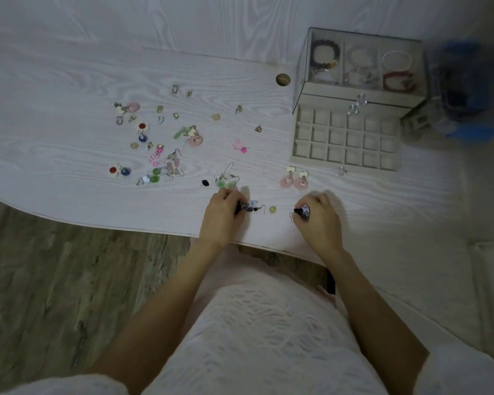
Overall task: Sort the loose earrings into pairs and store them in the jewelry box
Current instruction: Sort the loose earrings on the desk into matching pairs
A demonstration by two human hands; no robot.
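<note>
White-and-black patterned drop earrings with thin wire hooks sit in both hands: the left hand (221,212) pinches one earring (250,208) and the right hand (320,216) pinches its match (302,211), both low over the pale wood-grain surface (69,81). Loose earrings (154,143) lie scattered to the left; a pink pair (294,179) lies near the jewelry box (354,89). Its drawer (345,138) stands open, compartments bare, with bracelets (325,57) under the glass lid.

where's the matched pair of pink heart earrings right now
In the head view, the pink heart earrings lie side by side on the table, just in front of the open drawer of the jewelry box, beyond the right hand.
</note>
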